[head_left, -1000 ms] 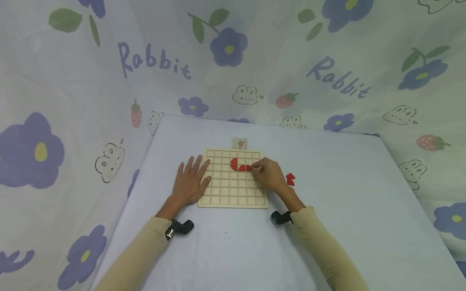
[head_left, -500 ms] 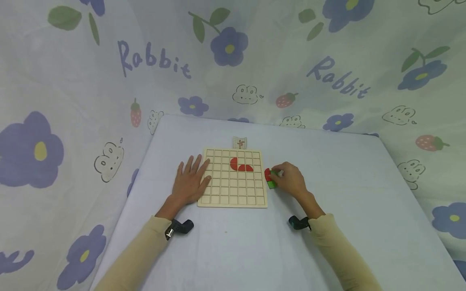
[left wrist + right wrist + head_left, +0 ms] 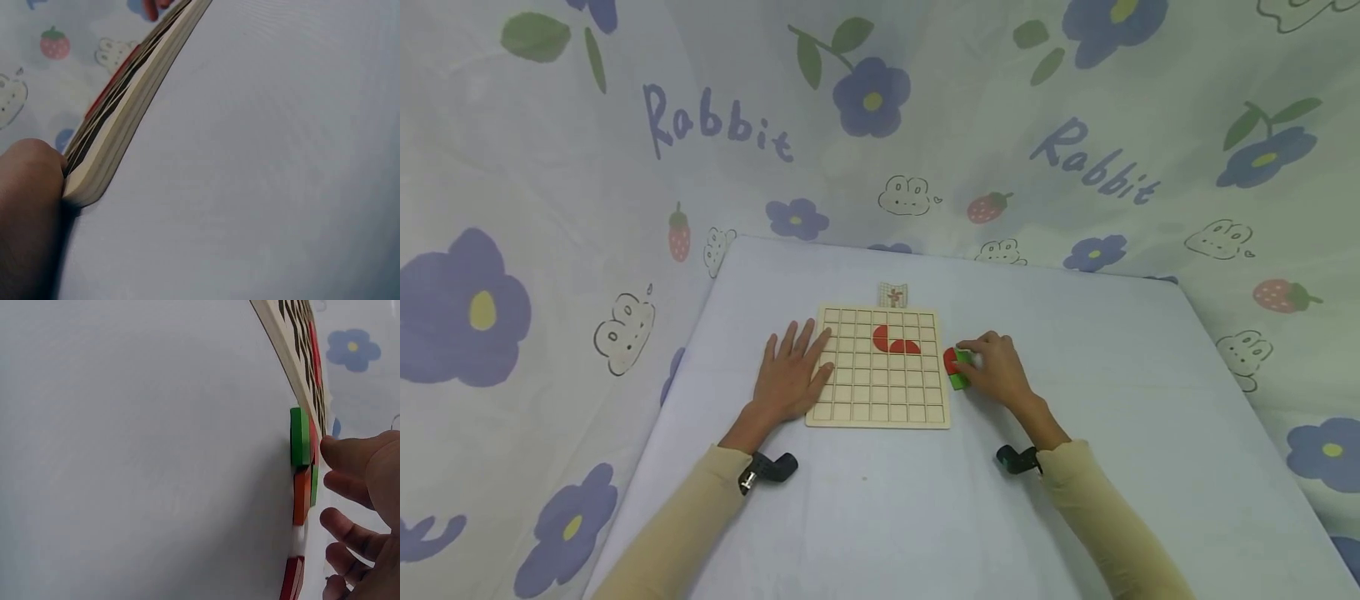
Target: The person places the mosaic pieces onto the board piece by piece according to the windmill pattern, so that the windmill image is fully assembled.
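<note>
A wooden grid board (image 3: 841, 412) holds several red pieces (image 3: 904, 347) in its cells. My left hand (image 3: 788, 379) rests spread on the board's left edge; its thumb (image 3: 28, 172) shows in the left wrist view. Right of the board, my right hand (image 3: 996, 367) reaches over loose pieces, thumb and forefinger at a red piece (image 3: 951, 362) beside a green piece (image 3: 958, 382). From the right wrist, its fingers look relaxed and apart, near a green block (image 3: 300, 437), an orange block (image 3: 302, 497) and a red block (image 3: 292, 578). The hand hides some of these in the head view.
A small card (image 3: 892, 295) with a printed grid and figure lies behind the board. All stands on a white-covered table (image 3: 865, 517). A patterned cloth (image 3: 850, 167) hangs behind and around it.
My right hand has left a red piece in the board and moved right to the loose pieces, where it has barely shifted since. My left hand stays put.
</note>
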{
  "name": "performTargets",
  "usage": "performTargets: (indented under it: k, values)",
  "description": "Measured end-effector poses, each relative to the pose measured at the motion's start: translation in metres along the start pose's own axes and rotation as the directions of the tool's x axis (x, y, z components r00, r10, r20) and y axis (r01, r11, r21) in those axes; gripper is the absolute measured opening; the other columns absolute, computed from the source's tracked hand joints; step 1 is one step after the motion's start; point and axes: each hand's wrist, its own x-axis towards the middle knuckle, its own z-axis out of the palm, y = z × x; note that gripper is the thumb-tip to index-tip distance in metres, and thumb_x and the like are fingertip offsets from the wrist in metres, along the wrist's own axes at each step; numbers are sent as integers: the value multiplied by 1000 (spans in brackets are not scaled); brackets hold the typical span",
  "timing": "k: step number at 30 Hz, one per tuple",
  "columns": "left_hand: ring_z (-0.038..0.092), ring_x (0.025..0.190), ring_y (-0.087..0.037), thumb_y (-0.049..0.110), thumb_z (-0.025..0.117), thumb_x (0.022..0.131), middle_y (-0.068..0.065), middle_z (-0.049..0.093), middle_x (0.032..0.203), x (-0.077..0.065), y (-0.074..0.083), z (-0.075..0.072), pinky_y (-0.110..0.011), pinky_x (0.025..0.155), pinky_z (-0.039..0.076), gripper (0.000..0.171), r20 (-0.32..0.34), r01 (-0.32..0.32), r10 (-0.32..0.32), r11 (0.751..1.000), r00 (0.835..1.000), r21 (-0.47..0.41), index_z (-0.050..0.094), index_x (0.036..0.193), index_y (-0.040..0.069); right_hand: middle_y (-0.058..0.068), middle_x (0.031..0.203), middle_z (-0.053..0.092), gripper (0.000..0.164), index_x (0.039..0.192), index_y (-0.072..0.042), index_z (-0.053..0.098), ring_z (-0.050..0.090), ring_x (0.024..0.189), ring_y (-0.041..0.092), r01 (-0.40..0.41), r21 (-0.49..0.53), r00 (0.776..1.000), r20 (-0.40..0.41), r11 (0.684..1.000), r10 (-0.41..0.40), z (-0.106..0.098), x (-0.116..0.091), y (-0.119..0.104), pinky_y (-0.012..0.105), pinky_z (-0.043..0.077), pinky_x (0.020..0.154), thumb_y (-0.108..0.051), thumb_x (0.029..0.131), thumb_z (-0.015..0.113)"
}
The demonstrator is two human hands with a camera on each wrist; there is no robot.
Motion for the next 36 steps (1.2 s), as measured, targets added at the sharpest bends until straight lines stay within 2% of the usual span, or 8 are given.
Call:
performTargets:
  k: [6, 13, 19, 22, 29, 33, 36]
  values:
    - [3, 148, -35, 49, 31, 103, -13, 12, 163, 0, 1, -1, -56, 115, -1, 64, 1, 3, -3, 1000, 1000, -6, 24, 158, 18, 10, 100, 62, 28, 112, -11, 76, 51, 91, 28, 26, -25, 1000, -6, 999, -26, 7, 9, -8, 40, 43, 72, -26, 89, 75]
    - [1, 149, -34, 49, 29, 103, -12, 10, 164, -1, 2, 0, -55, 116, -2, 63, 15, 18, -18, 1000, 1000, 13, 21, 159, 19, 7, 98, 66, 18, 102, -8, 76, 54, 94, 28, 34, 56, 999, 20, 998, -36, 8, 16, -14, 43, 45, 79, -19, 88, 75]
    - [2, 149, -35, 49, 31, 103, -13, 11, 163, -1, 2, 0, -56, 115, 0, 64, 6, 10, -10, 1000, 1000, 2, 22, 158, 18, 8, 99, 66, 28, 107, -7, 76, 54, 91, 28, -20, -15, 999, 45, 1000, 20, 2, 15, -20, 41, 45, 73, -25, 85, 78]
    - [1, 149, -35, 49, 30, 103, -12, 10, 163, -1, 1, -1, -56, 115, -1, 64, 7, 10, -10, 1000, 1000, 4, 22, 158, 18, 10, 101, 65, 29, 105, -5, 77, 54, 93, 29, -36, -30, 998, 59, 999, 38, -1, 14, -23, 41, 45, 73, -27, 85, 79]
    - [3, 148, -35, 48, 31, 103, -13, 11, 163, -3, 0, -3, -56, 115, 0, 64, -7, 8, -8, 1000, 1000, 1, 24, 158, 17, 7, 98, 67, 22, 99, -4, 75, 56, 92, 26, -50, 66, 993, 107, 997, 43, 0, 16, -24, 44, 47, 83, -24, 89, 74]
    - [3, 148, -35, 48, 29, 103, -13, 11, 163, -3, 2, -4, -56, 115, 0, 63, 7, 15, -15, 1000, 1000, 3, 23, 158, 18, 6, 93, 69, 14, 95, -5, 72, 60, 85, 23, -57, 156, 991, 126, 986, 37, 0, 13, -24, 42, 51, 78, -16, 86, 75]
    - [3, 148, -35, 48, 28, 103, -13, 11, 163, -3, 3, -3, -56, 115, 0, 63, 10, 14, -14, 1000, 1000, 5, 22, 158, 18, 5, 95, 68, 11, 97, -7, 73, 61, 85, 22, -43, 226, 994, 108, 973, 19, -2, 11, -25, 38, 52, 73, -9, 86, 74]
